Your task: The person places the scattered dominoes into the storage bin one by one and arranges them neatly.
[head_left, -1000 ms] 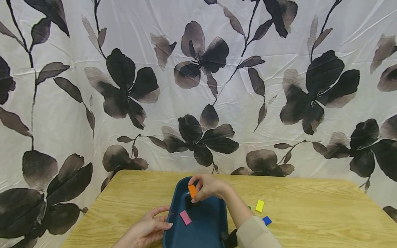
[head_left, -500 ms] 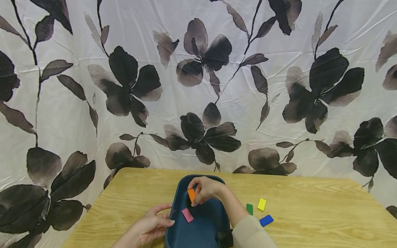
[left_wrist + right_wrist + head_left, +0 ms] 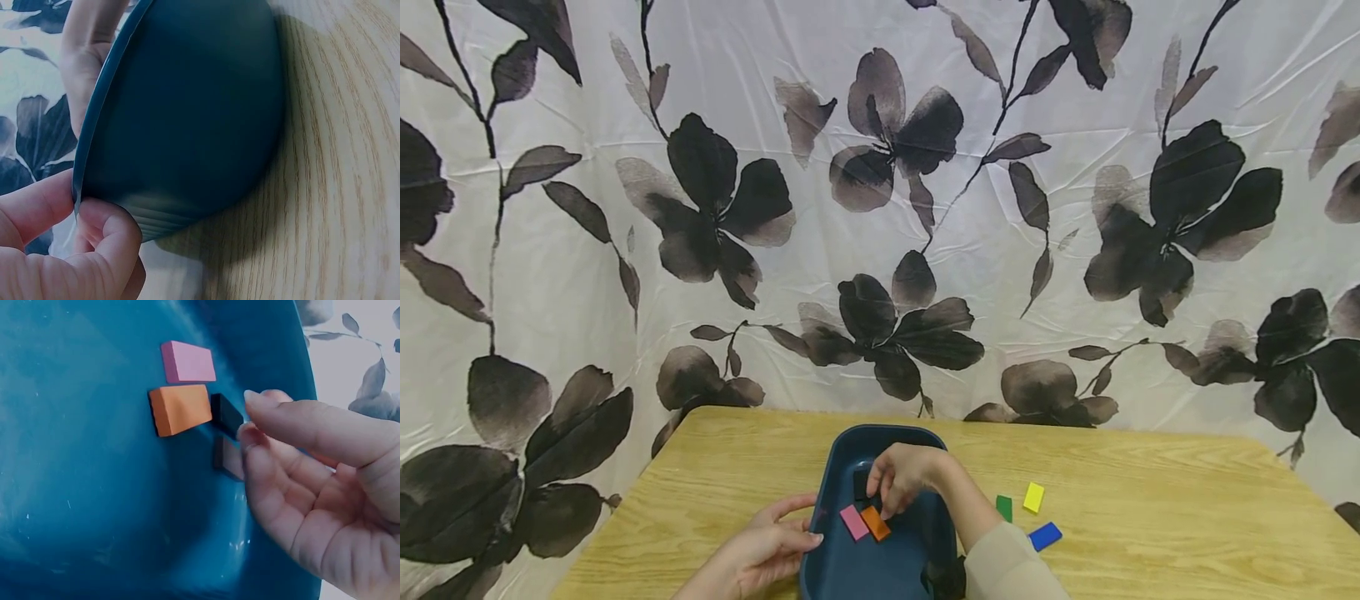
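A dark blue tray (image 3: 868,575) lies on the table, its left rim pinched between the thumb and fingers of my left hand (image 3: 767,542). Over the tray's far part, my right hand (image 3: 907,481) has loosely bent fingers, and nothing shows between thumb and fingertips in the right wrist view. Just below the fingertips, an orange block (image 3: 876,523) rests on the tray floor beside a pink block (image 3: 853,522). Closer to the far wall are a black block (image 3: 226,415) and a grey-brown block (image 3: 230,457), the latter partly covered by my right fingers in the right wrist view.
Right of the tray, a green block (image 3: 1003,507), a yellow block (image 3: 1033,497) and a blue block (image 3: 1045,536) lie on the wooden table (image 3: 1150,508). A floral curtain (image 3: 1037,250) hangs behind the table's far edge.
The orange block, earlier pinched in my right hand, now lies in the tray beside the pink one. My right hand has let it go and shifted slightly right. The left hand keeps its hold.
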Motion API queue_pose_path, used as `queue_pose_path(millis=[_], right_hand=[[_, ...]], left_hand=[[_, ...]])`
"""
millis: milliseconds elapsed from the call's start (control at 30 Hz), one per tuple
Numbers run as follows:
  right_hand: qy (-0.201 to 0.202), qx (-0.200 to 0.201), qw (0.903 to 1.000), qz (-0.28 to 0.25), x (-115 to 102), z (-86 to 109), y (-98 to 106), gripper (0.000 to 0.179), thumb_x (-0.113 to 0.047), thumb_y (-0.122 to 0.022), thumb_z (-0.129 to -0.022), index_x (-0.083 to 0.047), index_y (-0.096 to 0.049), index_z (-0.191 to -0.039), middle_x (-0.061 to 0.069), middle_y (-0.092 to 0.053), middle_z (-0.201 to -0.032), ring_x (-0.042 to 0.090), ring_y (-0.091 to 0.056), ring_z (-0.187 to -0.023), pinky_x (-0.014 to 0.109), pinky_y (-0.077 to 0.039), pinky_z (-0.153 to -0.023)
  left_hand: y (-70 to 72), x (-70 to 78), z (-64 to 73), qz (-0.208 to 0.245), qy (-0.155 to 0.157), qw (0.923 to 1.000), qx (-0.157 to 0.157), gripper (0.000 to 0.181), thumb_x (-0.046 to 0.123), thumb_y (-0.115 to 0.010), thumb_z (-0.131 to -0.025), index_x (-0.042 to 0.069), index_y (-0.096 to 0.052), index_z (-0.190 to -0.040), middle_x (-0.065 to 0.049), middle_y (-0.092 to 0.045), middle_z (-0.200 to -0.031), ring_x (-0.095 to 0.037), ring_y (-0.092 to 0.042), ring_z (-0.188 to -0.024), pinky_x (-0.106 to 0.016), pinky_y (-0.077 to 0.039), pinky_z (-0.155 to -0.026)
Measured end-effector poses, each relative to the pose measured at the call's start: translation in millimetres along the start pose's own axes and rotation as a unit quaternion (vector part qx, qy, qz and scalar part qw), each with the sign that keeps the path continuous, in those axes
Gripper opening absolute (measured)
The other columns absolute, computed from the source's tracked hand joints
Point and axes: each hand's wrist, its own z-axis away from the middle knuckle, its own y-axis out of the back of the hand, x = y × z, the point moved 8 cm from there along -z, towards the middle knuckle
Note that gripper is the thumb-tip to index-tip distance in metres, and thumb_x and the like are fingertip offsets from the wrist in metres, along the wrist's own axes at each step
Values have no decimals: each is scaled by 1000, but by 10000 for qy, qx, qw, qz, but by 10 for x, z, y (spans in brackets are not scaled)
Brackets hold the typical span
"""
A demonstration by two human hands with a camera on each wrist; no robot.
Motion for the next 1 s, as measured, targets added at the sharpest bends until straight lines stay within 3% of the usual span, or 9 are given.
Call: queue_pose_path(millis=[233,467,767,1000], right_hand=[[-202,59,9996,-196,64,8,-6,29,18,-67,-71,3,-62,-96,11,-60,-75,19,-62,-67,35,-53,-64],[162,300,9970,-688,12,41,103,33,15,-65,-73,5,-60,-104,8,-63,-73,20,-65,-71,36,-54,-65],[691,596,9905,-1033,-134,263,454,36,5,-69,-77,4,-58,-112,4,-63,-77,17,-63,-73,37,-54,-72],[743,860,9893,-911,-22,527,772,40,-2,-71,-77,2,-57,-114,9,-61,-86,25,-62,-81,40,-52,-77]], left_hand=[[-18,-28,-5,24,108,9999,-39,72,-16,-54,-83,-9,-12,-141,-15,-56,-106,-17,-61,-90,-32,-50,-81],[-11,-47,-11,91,173,9998,-21,73,-16,-54,-84,-8,-10,-141,-15,-57,-106,-17,-61,-90,-33,-50,-84],[8,-19,-10,13,118,9999,44,74,-16,-56,-83,-9,-12,-141,-14,-57,-105,-17,-61,-90,-33,-50,-82],[-9,13,-15,-7,135,9999,66,75,-17,-54,-82,-8,-10,-142,-15,-56,-106,-18,-59,-90,-33,-50,-83]])
